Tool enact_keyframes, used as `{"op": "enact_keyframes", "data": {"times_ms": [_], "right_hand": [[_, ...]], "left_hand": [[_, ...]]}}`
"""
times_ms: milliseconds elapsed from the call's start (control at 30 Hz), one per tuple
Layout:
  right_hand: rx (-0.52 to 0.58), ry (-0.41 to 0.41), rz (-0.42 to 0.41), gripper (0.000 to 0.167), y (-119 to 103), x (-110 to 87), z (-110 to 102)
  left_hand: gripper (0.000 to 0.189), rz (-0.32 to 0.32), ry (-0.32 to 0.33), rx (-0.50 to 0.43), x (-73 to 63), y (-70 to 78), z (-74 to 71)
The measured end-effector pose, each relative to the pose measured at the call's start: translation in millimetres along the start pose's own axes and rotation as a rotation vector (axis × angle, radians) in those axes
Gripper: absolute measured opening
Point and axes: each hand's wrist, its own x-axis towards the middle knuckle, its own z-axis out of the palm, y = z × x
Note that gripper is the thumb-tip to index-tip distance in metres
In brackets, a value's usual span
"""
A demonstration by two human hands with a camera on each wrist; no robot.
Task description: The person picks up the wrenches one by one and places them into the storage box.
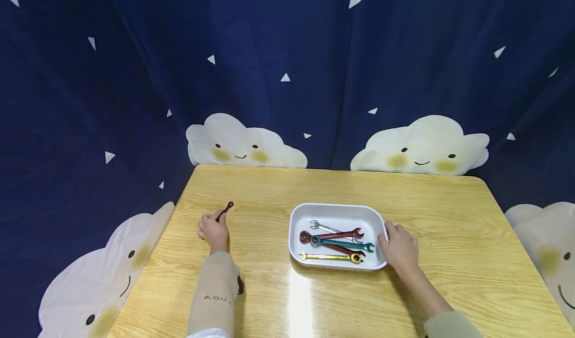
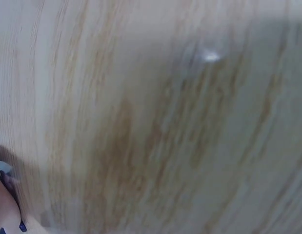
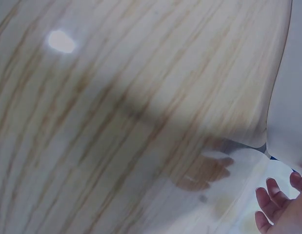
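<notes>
In the head view my left hand (image 1: 214,229), over the left part of the table, holds a small dark purple wrench (image 1: 230,205); its ring end sticks out past the fingers, the rest is hidden. Only a bit of that hand (image 2: 4,209) shows at the left wrist view's lower left corner. My right hand (image 1: 400,247) grips the right rim of a white plastic tray (image 1: 294,223), thumb at the rim. Inside the tray lie several combination wrenches: a silver one (image 1: 328,228), a green one (image 1: 346,244), a yellow one (image 1: 330,256) and red ones (image 1: 337,234), partly overlapping.
The wooden table (image 1: 269,188) reaches back to a dark blue curtain (image 1: 251,53) printed with white clouds and triangles. Between the left hand and the tray lies bare tabletop. A bright reflection (image 1: 300,303) shows in front of the tray.
</notes>
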Motion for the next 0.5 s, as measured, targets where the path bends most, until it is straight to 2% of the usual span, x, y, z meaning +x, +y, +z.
{"op": "enact_keyframes", "data": {"times_ms": [500], "right_hand": [[0.01, -0.006, 0.008, 0.035, 0.7, -0.7, 1.6]], "left_hand": [[0.025, -0.013, -0.03, 0.019, -4.7, 7.5, -4.6]]}}
